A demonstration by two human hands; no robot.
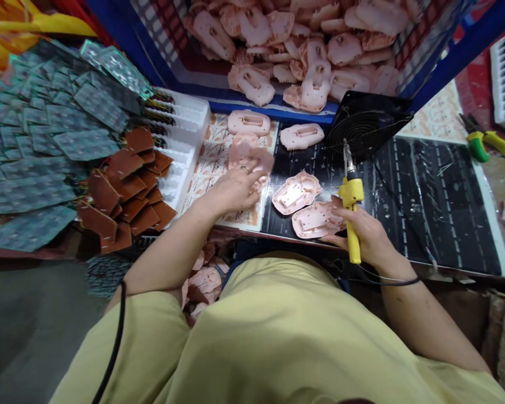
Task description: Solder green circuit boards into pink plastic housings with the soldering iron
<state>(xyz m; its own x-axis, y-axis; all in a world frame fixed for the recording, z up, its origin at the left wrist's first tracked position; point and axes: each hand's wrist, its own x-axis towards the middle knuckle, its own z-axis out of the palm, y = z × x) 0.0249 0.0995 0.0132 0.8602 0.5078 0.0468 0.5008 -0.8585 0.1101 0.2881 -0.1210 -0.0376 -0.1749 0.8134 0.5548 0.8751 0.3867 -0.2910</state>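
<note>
Soldering iron (352, 192), yellow-handled, sits in the right hand (364, 230), whose fingers are closed around the handle, on the near side of the black fan (357, 126). Its metal tip points away from the person, toward the fan; I cannot tell if the two touch. Fingertips of that same hand meet the edge of a pink shell (313, 220), which lies hollow side up, nearer the person than the fan and to its left; whether they pinch that edge I cannot tell. A second open shell (297, 193) lies just beside it, a little closer to the fan.

Farther left of the fan, the left hand (239, 188) reaches over another shell (242, 147), its fingers bent downward on the near part of the piece. They hide the contact, so I cannot tell whether they grip it or only rest there. Beyond this hand, left of the fan, lie two shells with their slotted outer faces up: a farther one (249, 122) and one (302, 136) close to the fan.

Behind the fan, a blue crate (458, 62) holds a heap of similar pieces. Well left of it are brown boards (124, 191) and green circuit boards (33, 151); to its right lie pliers (490, 143).
</note>
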